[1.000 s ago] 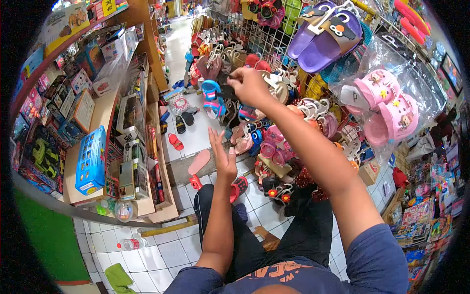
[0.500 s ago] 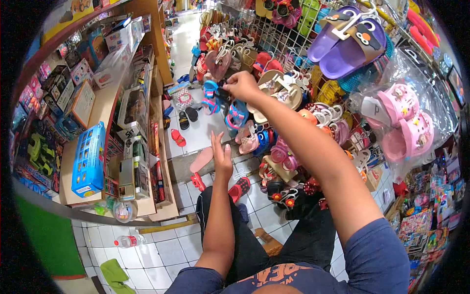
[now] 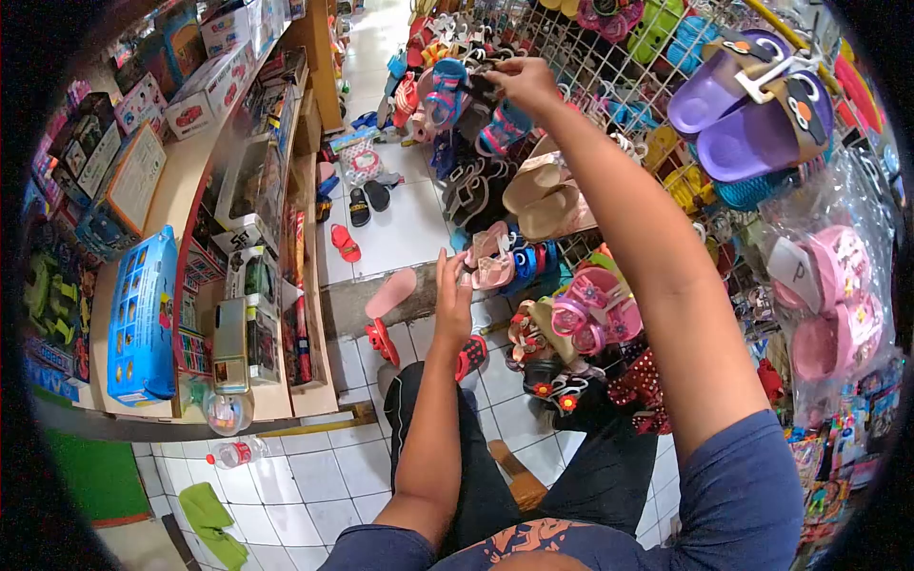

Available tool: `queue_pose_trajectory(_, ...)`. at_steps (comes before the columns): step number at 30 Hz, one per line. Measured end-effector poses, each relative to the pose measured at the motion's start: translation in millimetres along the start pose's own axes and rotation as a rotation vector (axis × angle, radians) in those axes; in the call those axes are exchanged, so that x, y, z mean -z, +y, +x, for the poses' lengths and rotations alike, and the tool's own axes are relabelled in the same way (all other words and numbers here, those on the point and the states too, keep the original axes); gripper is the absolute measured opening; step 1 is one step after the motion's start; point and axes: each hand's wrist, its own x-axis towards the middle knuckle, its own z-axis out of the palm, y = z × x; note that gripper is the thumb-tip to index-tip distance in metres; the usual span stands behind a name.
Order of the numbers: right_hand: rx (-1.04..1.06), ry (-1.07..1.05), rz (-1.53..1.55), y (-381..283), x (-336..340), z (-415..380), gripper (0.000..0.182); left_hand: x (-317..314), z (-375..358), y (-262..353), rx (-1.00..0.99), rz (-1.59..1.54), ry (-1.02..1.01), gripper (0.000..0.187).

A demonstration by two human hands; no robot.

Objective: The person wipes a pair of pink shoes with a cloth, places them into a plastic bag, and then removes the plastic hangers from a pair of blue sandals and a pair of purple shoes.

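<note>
My right hand (image 3: 522, 78) is raised high against a wire grid rack (image 3: 571, 43) and pinches the hanger of a pair of blue and pink children's sandals (image 3: 457, 90). My left hand (image 3: 453, 293) hangs lower with fingers spread and straight, holding nothing, beside a pair of small pink sandals (image 3: 490, 262) on the rack. Many more pairs hang around it, among them beige sandals (image 3: 545, 195) and pink strapped sandals (image 3: 595, 306). I sit on a low stool, black trousers over my knees.
Purple slippers (image 3: 752, 105) and bagged pink clogs (image 3: 833, 295) hang at the right. Wooden shelves (image 3: 205, 181) with boxed toys, including a blue box (image 3: 143, 319), fill the left. Loose red, black and pink footwear lies on the white tiled floor (image 3: 400, 238). A plastic bottle (image 3: 233, 454) lies below the shelf.
My right hand has risen up the rack, taking the blue and pink sandals with it. My left hand stayed low with fingers spread. The camera tilted.
</note>
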Motion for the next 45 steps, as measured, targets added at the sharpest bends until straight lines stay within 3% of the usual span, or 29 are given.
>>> queue_pose_trajectory(3,0.012,0.029,0.013,27,7,23,0.030,3,0,18,0.047,0.102,-0.067,0.046)
queue_pose_trajectory(5,-0.076,0.019,0.066,43,16,33,0.036,1,1,19,0.068,0.096,-0.073,0.045)
queue_pose_trajectory(10,-0.092,0.071,-0.207,75,38,43,0.038,-4,0,19,0.194,0.098,-0.088,0.043)
queue_pose_trajectory(14,-0.122,0.043,-0.156,113,48,63,0.040,-5,0,7,0.216,0.160,-0.120,0.048)
queue_pose_trajectory(18,-0.273,0.096,-0.248,108,55,59,0.040,-5,-1,6,0.269,0.082,-0.168,0.051)
queue_pose_trajectory(27,-0.310,0.089,-0.375,130,52,60,0.045,0,-5,-8,0.258,0.150,-0.186,0.052)
queue_pose_trajectory(28,-0.297,0.155,-0.336,133,50,59,0.037,1,-5,-9,0.222,0.196,-0.190,0.052)
queue_pose_trajectory(32,-0.313,0.120,-0.355,141,54,67,0.040,3,-5,-5,0.226,0.244,-0.212,0.052)
queue_pose_trajectory(35,-0.274,0.134,-0.340,154,56,77,0.038,-1,-7,-5,0.311,0.062,-0.167,0.042)
queue_pose_trajectory(36,-0.340,0.099,-0.219,134,57,70,0.036,-1,-7,-7,0.305,0.061,-0.172,0.042)
queue_pose_trajectory(41,-0.412,0.064,-0.203,149,64,85,0.032,1,-4,-3,0.269,0.164,-0.209,0.048)
queue_pose_trajectory(43,-0.311,0.173,-0.500,178,68,104,0.028,1,-3,6,0.281,0.190,-0.229,0.047)
queue_pose_trajectory(45,-0.410,0.140,-0.431,208,70,126,0.027,0,-2,7,0.296,0.177,-0.228,0.046)
